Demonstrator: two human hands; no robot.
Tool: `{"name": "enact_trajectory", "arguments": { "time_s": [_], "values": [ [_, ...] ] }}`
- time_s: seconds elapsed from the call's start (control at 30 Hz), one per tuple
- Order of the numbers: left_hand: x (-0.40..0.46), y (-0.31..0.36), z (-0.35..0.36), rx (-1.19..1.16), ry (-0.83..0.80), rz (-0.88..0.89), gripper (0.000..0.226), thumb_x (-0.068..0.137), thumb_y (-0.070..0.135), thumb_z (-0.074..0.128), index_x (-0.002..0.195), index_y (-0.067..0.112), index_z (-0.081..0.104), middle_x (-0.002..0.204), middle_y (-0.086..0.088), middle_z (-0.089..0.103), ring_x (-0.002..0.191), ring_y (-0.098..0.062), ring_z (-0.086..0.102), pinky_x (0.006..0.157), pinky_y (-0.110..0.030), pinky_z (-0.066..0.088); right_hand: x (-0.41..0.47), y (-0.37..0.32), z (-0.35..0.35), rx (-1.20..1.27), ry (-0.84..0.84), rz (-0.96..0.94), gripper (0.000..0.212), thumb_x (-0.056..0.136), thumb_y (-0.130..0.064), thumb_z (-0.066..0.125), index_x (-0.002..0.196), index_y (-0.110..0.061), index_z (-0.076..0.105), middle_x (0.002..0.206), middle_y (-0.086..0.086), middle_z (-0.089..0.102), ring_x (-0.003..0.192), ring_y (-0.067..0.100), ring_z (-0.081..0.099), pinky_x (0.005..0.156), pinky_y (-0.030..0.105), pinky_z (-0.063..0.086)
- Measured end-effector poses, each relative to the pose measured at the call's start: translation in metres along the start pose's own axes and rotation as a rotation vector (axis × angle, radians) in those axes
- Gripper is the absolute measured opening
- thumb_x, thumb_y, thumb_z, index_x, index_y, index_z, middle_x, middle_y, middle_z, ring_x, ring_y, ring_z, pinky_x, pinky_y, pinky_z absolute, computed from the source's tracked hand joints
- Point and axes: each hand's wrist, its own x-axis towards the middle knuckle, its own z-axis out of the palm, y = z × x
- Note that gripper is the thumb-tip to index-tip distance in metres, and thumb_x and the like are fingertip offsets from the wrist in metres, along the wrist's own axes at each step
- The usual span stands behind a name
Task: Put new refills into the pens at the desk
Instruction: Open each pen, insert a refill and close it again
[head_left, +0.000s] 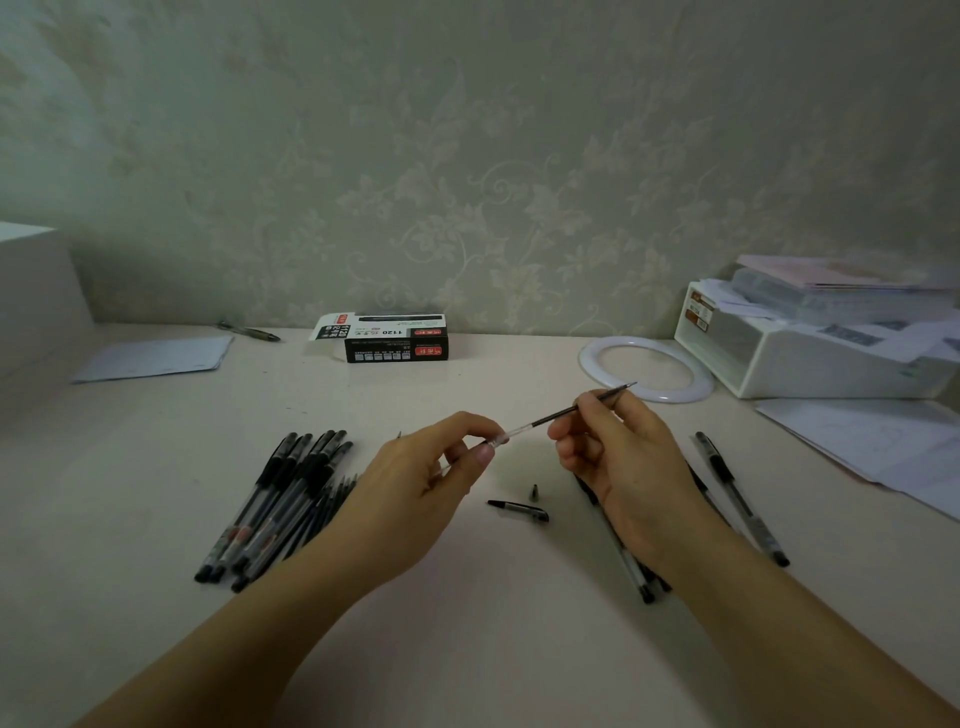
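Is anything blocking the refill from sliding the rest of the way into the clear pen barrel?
Nothing visible blocks it. The right hand pinches the refill, whose lower end already sits inside the barrel pinched by the left hand. The cap and tip cone lie apart on the desk.

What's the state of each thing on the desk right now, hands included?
left hand: pinches clear pen barrel
right hand: pinches refill, partly in barrel
pen cap: off, lying on desk
pen tip cone: off, beside cap
pen box: flap open
pen pile: capped, left
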Motion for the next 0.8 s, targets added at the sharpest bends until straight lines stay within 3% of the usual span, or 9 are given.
{"name": "enact_trajectory", "arguments": {
  "time_s": [0.13, 0.23, 0.3, 0.4, 0.6, 0.8],
  "values": [
    [0.0, 0.002, 0.001, 0.022, -0.004, 0.024, 0.015, 0.094, 0.044, 0.044, 0.106, 0.046, 0.053, 0.075, 0.017, 0.056, 0.045, -0.006, 0.041, 0.048, -0.015, 0.036, -0.003, 0.003, 0.001, -0.23, -0.086, -0.103, 0.012, 0.096, -0.021, 0.06, 0.089, -0.014, 0.067, 0.074, 0.001, 0.07, 0.062, 0.01, 0.06, 0.061, 0.019, 0.051],
    [0.0, 0.004, 0.001, 0.022, 0.002, 0.028, 0.018, 0.096, 0.04, 0.046, 0.114, 0.042, 0.046, 0.074, 0.017, 0.056, 0.045, -0.003, 0.045, 0.048, -0.011, 0.037, -0.008, 0.008, 0.003, -0.552, -0.206, -0.188, 0.007, 0.088, -0.036, 0.069, 0.087, -0.029, 0.072, 0.079, -0.006, 0.071, 0.061, 0.004, 0.061, 0.058, 0.016, 0.05],
    [0.0, 0.004, 0.0, 0.01, 0.006, 0.012, 0.02, 0.096, 0.037, 0.048, 0.116, 0.039, 0.044, 0.073, 0.017, 0.055, 0.047, -0.002, 0.048, 0.048, -0.01, 0.037, -0.009, 0.012, 0.002, -0.808, -0.256, -0.255, 0.018, 0.083, -0.048, 0.07, 0.095, -0.035, 0.07, 0.084, -0.012, 0.068, 0.066, 0.004, 0.061, 0.061, 0.015, 0.05],
    [0.0, 0.005, 0.0, 0.021, -0.002, 0.006, 0.021, 0.097, 0.036, 0.047, 0.117, 0.04, 0.044, 0.073, 0.018, 0.055, 0.05, 0.0, 0.05, 0.05, -0.009, 0.039, -0.007, 0.017, -0.003, -1.088, -0.212, -0.408, 0.022, 0.086, -0.044, 0.069, 0.104, -0.03, 0.068, 0.09, -0.015, 0.058, 0.072, 0.005, 0.058, 0.067, 0.012, 0.044],
    [-0.001, 0.004, 0.001, 0.054, -0.046, 0.025, 0.027, 0.099, 0.032, 0.043, 0.12, 0.048, 0.047, 0.075, 0.017, 0.054, 0.054, 0.0, 0.049, 0.053, -0.008, 0.036, -0.001, 0.021, -0.009, -1.236, -0.265, -0.407, 0.021, 0.093, -0.029, 0.065, 0.112, -0.023, 0.071, 0.094, -0.011, 0.052, 0.076, 0.001, 0.05, 0.069, 0.005, 0.035],
    [-0.001, 0.001, 0.001, 0.102, -0.086, 0.025, 0.025, 0.099, 0.035, 0.042, 0.116, 0.05, 0.052, 0.079, 0.027, 0.055, 0.064, 0.007, 0.054, 0.059, -0.004, 0.038, 0.002, 0.02, -0.012, -1.263, -0.276, -0.406, 0.01, 0.092, -0.015, 0.065, 0.095, -0.017, 0.075, 0.085, -0.006, 0.059, 0.076, 0.005, 0.051, 0.069, 0.007, 0.036]
  ]
}}
